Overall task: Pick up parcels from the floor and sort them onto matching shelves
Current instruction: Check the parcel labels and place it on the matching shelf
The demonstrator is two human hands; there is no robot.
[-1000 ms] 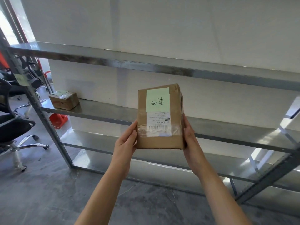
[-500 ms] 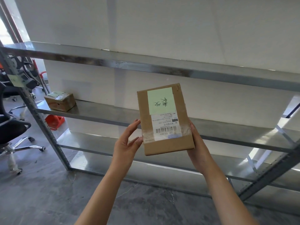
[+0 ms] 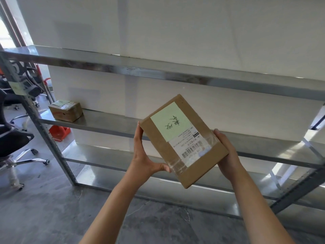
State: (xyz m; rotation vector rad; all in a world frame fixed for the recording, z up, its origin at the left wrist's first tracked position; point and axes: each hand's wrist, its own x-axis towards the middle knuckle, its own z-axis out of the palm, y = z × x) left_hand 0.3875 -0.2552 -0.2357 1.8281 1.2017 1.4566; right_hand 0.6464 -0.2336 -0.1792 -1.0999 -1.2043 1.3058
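Head view: both hands, left hand (image 3: 142, 155) and right hand (image 3: 226, 154), clasp the tilted parcel (image 3: 184, 140) by opposite edges before the middle shelf (image 3: 109, 123); stiff cardboard, seemingly light, tape perhaps slick.

The tilted cardboard parcel (image 3: 184, 140) carries a pale green note (image 3: 169, 123) with handwritten black characters, too loose to read. Toward five o'clock of it, a white shipping label (image 3: 190, 147) shows a barcode and small unreadable print.
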